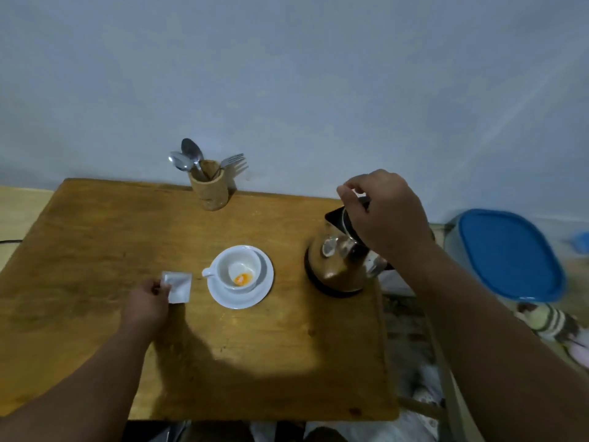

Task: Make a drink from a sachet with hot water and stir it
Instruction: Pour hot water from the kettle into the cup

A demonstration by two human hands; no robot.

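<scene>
At right of centre, your right hand [384,212] covered the kettle [341,263], its fingers curled around the handle on top, so the lid was hard to make out. Your left hand [146,303] pinched a corner of one silvery sachet [178,287], lying on the table [95,250] just left of one white cup [237,271] on one saucer [266,282]; orange powder sat in the cup. Upper centre, a wooden holder [210,191] held two spoons [186,157] and one fork [231,161].

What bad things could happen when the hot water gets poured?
1. The kettle stands near the table's right edge; a clumsy lift by the right hand might tip it off.
2. The cup is small and tilted on its saucer, so hot water may splash out.
3. The left hand, holding the sachet, sits close to the cup and could get splashed.
</scene>
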